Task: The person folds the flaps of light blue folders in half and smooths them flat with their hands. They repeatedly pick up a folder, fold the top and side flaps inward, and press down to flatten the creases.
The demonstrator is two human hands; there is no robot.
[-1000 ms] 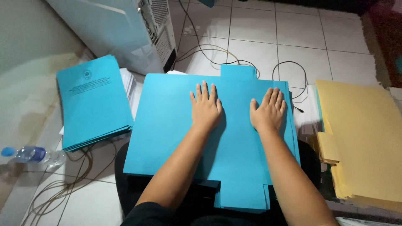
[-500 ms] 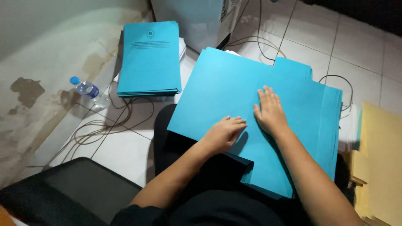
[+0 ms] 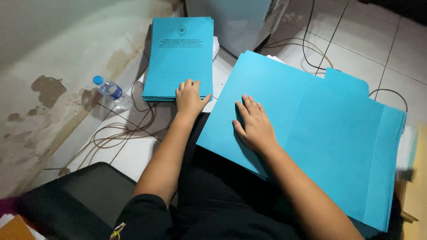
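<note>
Two open hands lie flat: left hand [image 3: 190, 95] on the upper-left stack of printed blue paper covers [image 3: 180, 55]; right hand [image 3: 253, 124] on the large plain blue card folder [image 3: 320, 133]; a clear plastic water bottle [image 3: 111, 91] and brown cables [image 3: 120, 129] sit left.

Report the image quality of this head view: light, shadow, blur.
Head view: light is soft and even, brightest on the big blue sheet; shadow darkens the lap and lower left corner; the right edge smears with motion blur; left hand on the blue stack and right hand stay sharp.
</note>
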